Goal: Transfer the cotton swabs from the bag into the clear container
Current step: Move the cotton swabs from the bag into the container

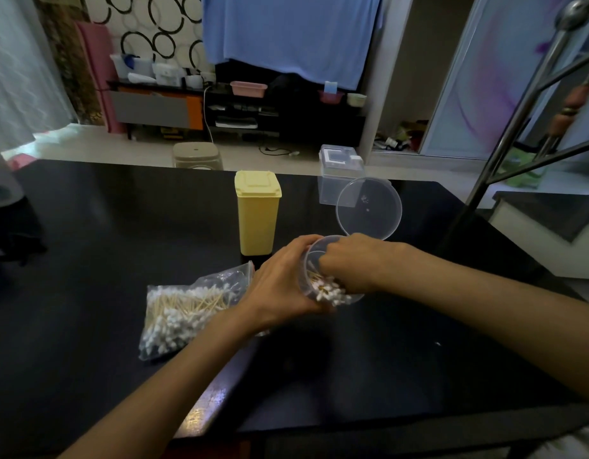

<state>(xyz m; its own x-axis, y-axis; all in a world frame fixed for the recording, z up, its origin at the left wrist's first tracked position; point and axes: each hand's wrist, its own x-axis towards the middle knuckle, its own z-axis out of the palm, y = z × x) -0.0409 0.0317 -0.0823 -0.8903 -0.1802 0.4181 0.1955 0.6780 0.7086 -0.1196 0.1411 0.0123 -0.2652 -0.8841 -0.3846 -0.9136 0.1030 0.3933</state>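
Observation:
A clear round container (311, 260) is tilted at the table's middle, its hinged lid (369, 208) standing open behind it. My left hand (283, 283) grips its left side. My right hand (349, 260) reaches into its mouth, fingers curled among a bunch of cotton swabs (331, 289) whose white tips show through the wall. A clear zip bag (193, 309) holding several wooden-stick swabs lies flat to the left, partly under my left wrist.
A yellow lidded box (257, 212) stands upright behind the bag. A clear plastic box (341, 173) sits at the black table's (87, 243) far edge. A metal rack frame (518, 120) rises at the right. A stool (197, 155) stands beyond the table.

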